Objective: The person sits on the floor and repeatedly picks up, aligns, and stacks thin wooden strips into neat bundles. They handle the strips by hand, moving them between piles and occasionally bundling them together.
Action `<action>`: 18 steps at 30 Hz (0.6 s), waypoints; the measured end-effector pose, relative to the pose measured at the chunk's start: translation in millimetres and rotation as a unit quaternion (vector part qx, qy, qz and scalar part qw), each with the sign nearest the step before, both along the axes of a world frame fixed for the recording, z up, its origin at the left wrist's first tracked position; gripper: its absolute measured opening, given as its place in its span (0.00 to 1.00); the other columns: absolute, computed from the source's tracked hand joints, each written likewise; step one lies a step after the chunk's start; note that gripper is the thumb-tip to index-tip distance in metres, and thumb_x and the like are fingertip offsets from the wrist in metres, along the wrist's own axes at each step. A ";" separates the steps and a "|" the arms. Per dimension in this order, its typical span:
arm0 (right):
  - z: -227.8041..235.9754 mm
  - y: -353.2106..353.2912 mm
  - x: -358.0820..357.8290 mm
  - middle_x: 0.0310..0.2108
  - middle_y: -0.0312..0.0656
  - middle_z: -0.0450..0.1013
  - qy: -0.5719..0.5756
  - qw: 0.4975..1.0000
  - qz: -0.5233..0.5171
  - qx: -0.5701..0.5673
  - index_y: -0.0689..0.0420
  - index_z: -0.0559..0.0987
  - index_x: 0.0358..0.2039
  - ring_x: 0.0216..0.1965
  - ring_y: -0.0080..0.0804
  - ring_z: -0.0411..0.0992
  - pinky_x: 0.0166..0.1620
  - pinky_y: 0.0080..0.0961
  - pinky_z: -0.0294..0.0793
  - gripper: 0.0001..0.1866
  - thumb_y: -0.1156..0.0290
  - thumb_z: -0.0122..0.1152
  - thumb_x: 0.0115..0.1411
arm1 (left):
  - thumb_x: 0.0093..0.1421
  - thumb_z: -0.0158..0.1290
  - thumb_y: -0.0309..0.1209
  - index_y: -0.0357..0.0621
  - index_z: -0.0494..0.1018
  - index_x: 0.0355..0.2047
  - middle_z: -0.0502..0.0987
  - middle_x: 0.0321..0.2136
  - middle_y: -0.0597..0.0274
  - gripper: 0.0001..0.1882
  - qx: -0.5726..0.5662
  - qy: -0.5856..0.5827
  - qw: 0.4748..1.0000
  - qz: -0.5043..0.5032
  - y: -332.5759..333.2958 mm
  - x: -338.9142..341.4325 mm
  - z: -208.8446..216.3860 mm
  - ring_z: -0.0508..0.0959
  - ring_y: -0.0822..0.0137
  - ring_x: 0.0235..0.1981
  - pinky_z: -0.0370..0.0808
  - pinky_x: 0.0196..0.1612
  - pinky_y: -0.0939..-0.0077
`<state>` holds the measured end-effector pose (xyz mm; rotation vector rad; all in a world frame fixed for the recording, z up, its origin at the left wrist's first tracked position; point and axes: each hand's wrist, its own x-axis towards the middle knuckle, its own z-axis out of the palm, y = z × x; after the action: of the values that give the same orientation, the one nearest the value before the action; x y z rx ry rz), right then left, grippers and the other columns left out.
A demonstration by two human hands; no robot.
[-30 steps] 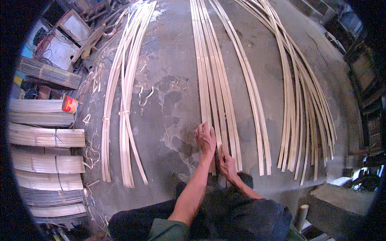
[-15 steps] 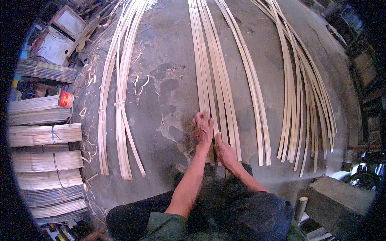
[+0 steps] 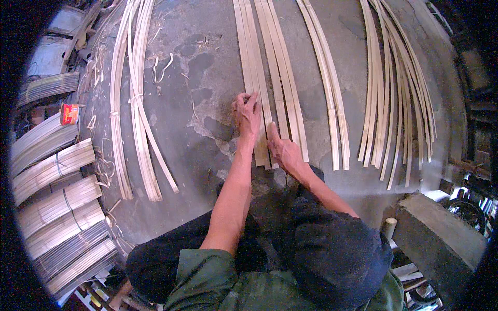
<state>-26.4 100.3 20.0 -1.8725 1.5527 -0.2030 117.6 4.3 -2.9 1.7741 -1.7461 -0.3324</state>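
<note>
Long pale bamboo strips lie side by side on the concrete floor in front of me, their near ends close to my knees. My left hand is closed at the left edge of this group, its bent fingertips on the outermost strip. A little nearer and to the right, my right hand grips a strip close to its near end. Its thumb side points along the strip, and its lower fingers are partly hidden. Just right of that hand, more strips lie side by side, a narrow gap separating them from the left group.
Another pair of strips lies further right, then a fanned set. Tied strips lie at left. Stacked slat bundles and a red tin line the left side. A concrete block stands at lower right.
The view has tilted, so the floor and strips appear higher in the picture. My left hand has shifted slightly left, to the strips' outer edge. The right hand stays near the strips' ends.
</note>
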 end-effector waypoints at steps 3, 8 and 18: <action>2.1 -1.6 -1.6 0.23 0.58 0.73 0.018 1.000 0.000 -0.001 0.56 0.50 0.66 0.25 0.59 0.73 0.28 0.52 0.70 0.34 0.60 0.48 0.64 | 0.52 0.59 0.28 0.50 0.77 0.46 0.69 0.41 0.58 0.18 0.008 0.003 1.000 -0.005 -0.7 -2.7 2.2 0.69 0.55 0.43 0.67 0.47 0.59; 18.0 -0.1 -14.0 0.30 0.53 0.75 -0.016 0.997 -0.026 -0.068 0.54 0.58 0.64 0.29 0.54 0.74 0.33 0.45 0.73 0.31 0.59 0.52 0.63 | 0.53 0.58 0.28 0.44 0.76 0.46 0.68 0.41 0.55 0.18 0.007 0.031 1.000 0.003 -3.8 2.9 -5.5 0.68 0.54 0.44 0.66 0.48 0.58; 11.7 11.9 -58.9 0.38 0.53 0.68 0.061 0.982 -0.146 -0.099 0.55 0.55 0.66 0.37 0.56 0.70 0.37 0.45 0.71 0.43 0.55 0.64 0.55 | 0.53 0.56 0.27 0.37 0.62 0.56 0.65 0.47 0.42 0.30 0.076 -0.022 0.997 -0.012 8.9 -75.2 4.7 0.65 0.44 0.51 0.65 0.53 0.52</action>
<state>-85.2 112.2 31.7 -1.8256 1.9537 -0.3927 42.5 13.3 1.9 1.8807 -1.8164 -0.4510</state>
